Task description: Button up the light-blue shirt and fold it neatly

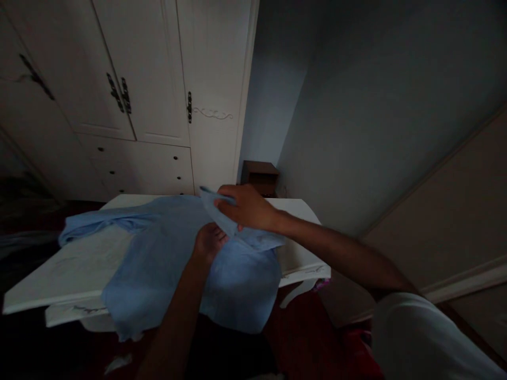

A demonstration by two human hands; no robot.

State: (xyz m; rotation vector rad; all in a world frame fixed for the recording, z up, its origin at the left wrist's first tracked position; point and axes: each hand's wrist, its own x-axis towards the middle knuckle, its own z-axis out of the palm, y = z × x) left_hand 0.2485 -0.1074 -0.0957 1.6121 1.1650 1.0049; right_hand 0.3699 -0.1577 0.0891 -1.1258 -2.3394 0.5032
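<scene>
Two hands on a blue garment
The right hand (247,208) pinches a fold of the blue garment (170,248); the left hand (209,241) touches it, grip unclear.

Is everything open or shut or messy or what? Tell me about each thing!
Blue garment: spread out, hanging over the front edge, one part lifted.
Right hand: pinching the garment.
Left hand: at the garment; grip unclear.
Wardrobe doors: shut.
Drawers: shut.
White table: partly covered.
</scene>
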